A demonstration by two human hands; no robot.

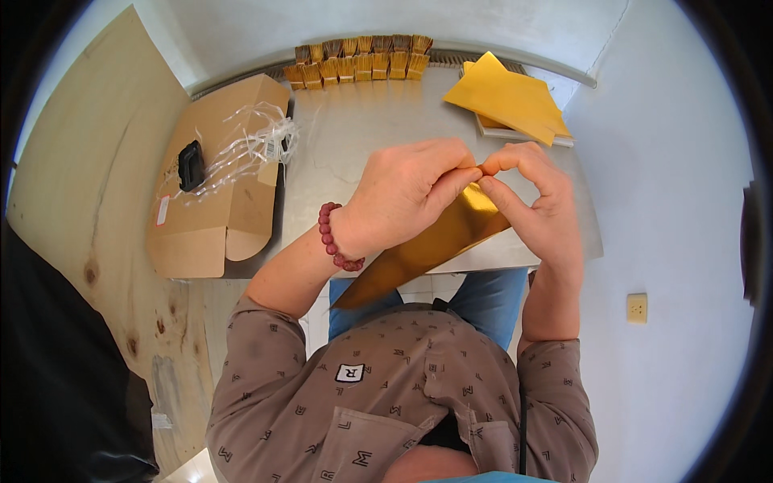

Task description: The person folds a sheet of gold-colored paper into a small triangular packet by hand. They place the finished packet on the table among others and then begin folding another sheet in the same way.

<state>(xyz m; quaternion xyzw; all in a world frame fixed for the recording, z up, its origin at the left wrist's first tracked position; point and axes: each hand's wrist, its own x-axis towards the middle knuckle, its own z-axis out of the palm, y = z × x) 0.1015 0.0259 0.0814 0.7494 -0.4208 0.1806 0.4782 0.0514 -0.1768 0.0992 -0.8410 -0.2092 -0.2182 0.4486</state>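
A shiny gold sheet hangs in front of my body above the near edge of the table, its lower corner pointing down to the left. My left hand, with a dark red bead bracelet at the wrist, is closed in a pinch at the sheet's top corner. Meeting it there, my right hand pinches the same corner between thumb and index finger. The fingertips touch, so how the corner is folded or rolled is hidden.
Bundles of brown and golden sticks line the back of the metal table. Gold sheets lie stacked at the back right. On the left, a cardboard box bears clear plastic strips and a black object.
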